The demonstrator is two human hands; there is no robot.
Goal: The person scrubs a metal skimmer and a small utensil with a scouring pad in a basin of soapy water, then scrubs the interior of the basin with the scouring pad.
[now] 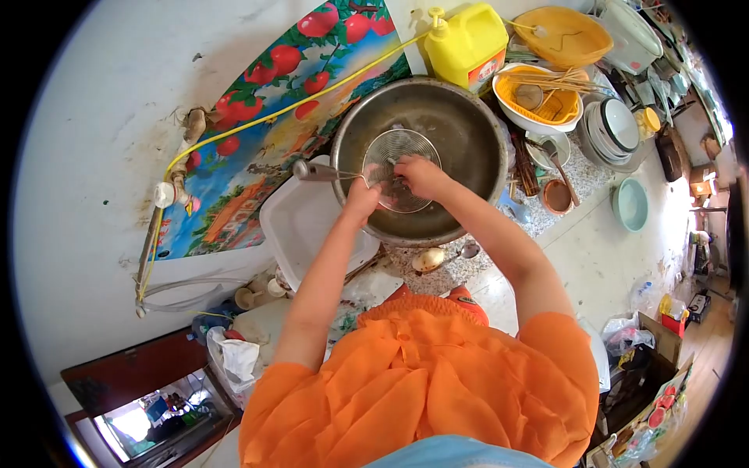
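Hands (424, 178) close together at strainer (404, 143)

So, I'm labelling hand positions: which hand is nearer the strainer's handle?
Left. The left hand is beside the strainer's handle, near its inner end; the right hand is farther off, at the mesh.

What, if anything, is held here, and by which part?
The left hand holds the wire strainer by its rim, near the handle. Whether the right hand, at the mesh, grips anything cannot be told.

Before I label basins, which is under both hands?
The large metal basin, beneath left hand and right hand, unlike the white tub and turquoise basin.
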